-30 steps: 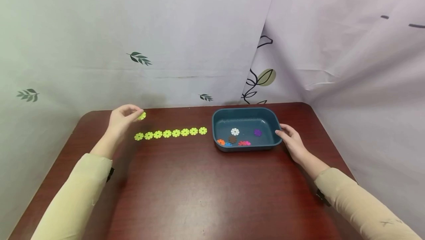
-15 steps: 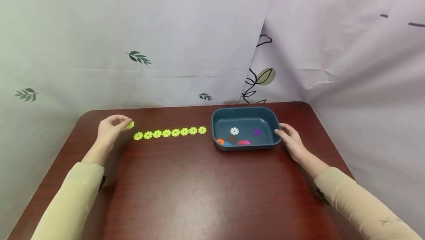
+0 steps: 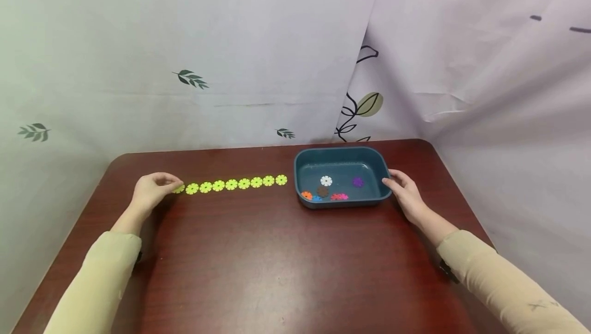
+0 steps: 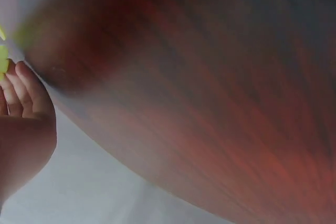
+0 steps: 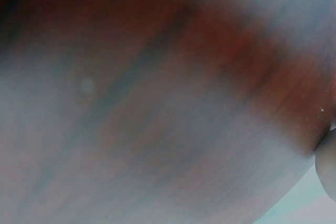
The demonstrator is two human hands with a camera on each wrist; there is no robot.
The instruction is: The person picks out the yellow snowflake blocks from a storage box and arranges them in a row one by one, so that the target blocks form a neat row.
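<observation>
My left hand (image 3: 154, 190) pinches a yellow-green snowflake disc (image 3: 179, 189) between thumb and fingertips, at the left end of a row. The row (image 3: 232, 184) is made of several matching discs lying flat on the table, side by side. Part of the pinched disc is hidden by the fingers; in the left wrist view a yellow piece (image 4: 3, 61) shows at the fingertips. On the right, my right hand (image 3: 406, 195) grips the right side of a dark blue plastic basin (image 3: 346, 204), thumb over the rim. The right wrist view is mostly blurred tabletop.
Inside the basin lie several loose discs: a white one (image 3: 326, 181), a purple one (image 3: 357, 182), a brown one (image 3: 322, 191), an orange one (image 3: 307, 196), and blue and pink ones along the front. The reddish-brown table (image 3: 277, 262) backs onto a pale printed cloth (image 3: 258, 52).
My left hand has moved left and then down toward me, bringing its disc from above the row to the row's left end. My right hand has stayed on the basin.
</observation>
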